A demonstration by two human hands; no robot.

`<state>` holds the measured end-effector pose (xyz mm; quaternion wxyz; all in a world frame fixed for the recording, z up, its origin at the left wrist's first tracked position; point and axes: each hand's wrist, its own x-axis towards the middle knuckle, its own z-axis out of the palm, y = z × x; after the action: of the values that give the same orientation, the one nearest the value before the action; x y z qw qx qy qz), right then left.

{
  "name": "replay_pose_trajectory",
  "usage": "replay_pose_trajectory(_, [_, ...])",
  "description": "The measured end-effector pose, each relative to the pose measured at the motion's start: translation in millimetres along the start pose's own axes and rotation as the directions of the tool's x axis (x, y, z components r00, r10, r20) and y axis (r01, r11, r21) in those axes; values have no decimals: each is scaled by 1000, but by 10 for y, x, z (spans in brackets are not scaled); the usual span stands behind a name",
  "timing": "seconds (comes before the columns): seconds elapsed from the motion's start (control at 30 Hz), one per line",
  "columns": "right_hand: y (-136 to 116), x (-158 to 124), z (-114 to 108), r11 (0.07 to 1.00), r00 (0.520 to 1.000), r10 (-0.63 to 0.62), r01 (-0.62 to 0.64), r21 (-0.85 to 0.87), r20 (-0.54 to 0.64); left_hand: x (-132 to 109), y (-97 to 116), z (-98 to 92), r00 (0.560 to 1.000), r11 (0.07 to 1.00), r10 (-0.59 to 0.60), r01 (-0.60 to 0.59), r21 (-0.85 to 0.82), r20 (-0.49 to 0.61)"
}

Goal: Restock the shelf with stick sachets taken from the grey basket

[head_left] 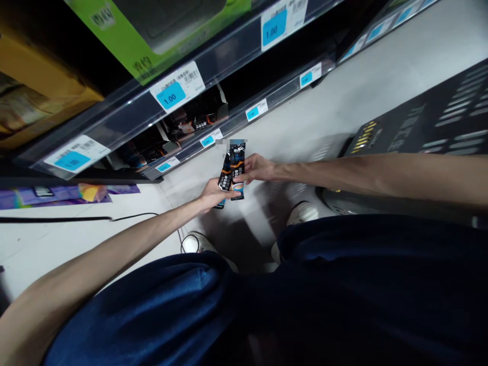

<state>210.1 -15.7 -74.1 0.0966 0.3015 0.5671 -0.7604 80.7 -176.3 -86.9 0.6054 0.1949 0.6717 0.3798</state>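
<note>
Two narrow black packets with orange and blue print are held together in front of the lower shelf. My left hand (pixel 214 195) is closed around their lower ends, its thumb across the front. The left packet (pixel 225 175) leans slightly and is partly covered by the right packet (pixel 238 161). My right hand (pixel 259 169) pinches the right packet at its right edge. More dark packets (pixel 190 122) lie in opened boxes on the bottom shelf, just beyond my hands.
Above, a shelf rail (pixel 224 66) with price tags carries a green box (pixel 114 30). A dark printed carton (pixel 412 122) stands on the floor at right. A thin black cable (pixel 133 215) crosses the left side. My shoes (pixel 303 212) are below my hands.
</note>
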Motion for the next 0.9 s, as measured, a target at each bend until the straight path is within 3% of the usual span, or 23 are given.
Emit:
replay_pose_trajectory(0.43, [79,-46,1,1000,1000,11,-12,-20,-22,-74,38,40,1000,1000,8,-8,18,-1])
replay_pose_trajectory(0.67, [45,-57,9,993,984,119,-119,7,-130,-51,68,48,1000,1000,18,-18,0,23])
replay_pose_trajectory(0.9, [39,-51,-31,997,989,72,-76,-28,-131,-54,93,13,998,1000,-9,9,2,55])
